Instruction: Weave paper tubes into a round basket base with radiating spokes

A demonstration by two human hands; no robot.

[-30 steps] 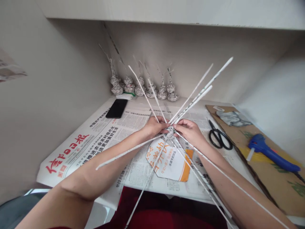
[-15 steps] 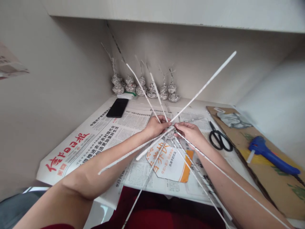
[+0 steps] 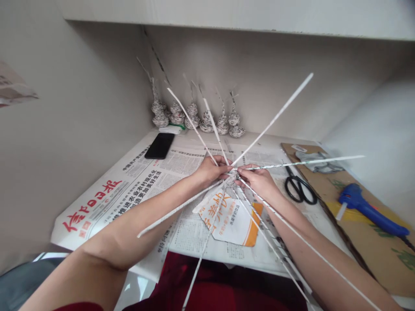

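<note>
Between my hands is a small woven knot of rolled newspaper tubes (image 3: 232,177), with long thin tubes radiating from it in all directions. My left hand (image 3: 212,170) is closed on the left side of this woven piece, thumb on top, two white tubes rising past its fingers. My right hand (image 3: 257,179) pinches a paper tube (image 3: 301,163) close to the knot; the tube runs out to the right. Another white tube (image 3: 275,116) slants up and right from the centre. Several tubes hang down towards my lap and over my right forearm. My fingers partly hide the weave.
Newspaper sheets (image 3: 136,185) cover the table, with a cut carton piece (image 3: 236,224) below my hands. A black phone (image 3: 160,146) lies left. Several woven gourd shapes (image 3: 193,116) line the back wall. At right are scissors (image 3: 300,190), cardboard (image 3: 366,233) and a blue glue gun (image 3: 372,211).
A tube now points far right past my right hand, over the scissors and cardboard. The tube end at the lower left has become short and blurred. Both hands stay close together.
</note>
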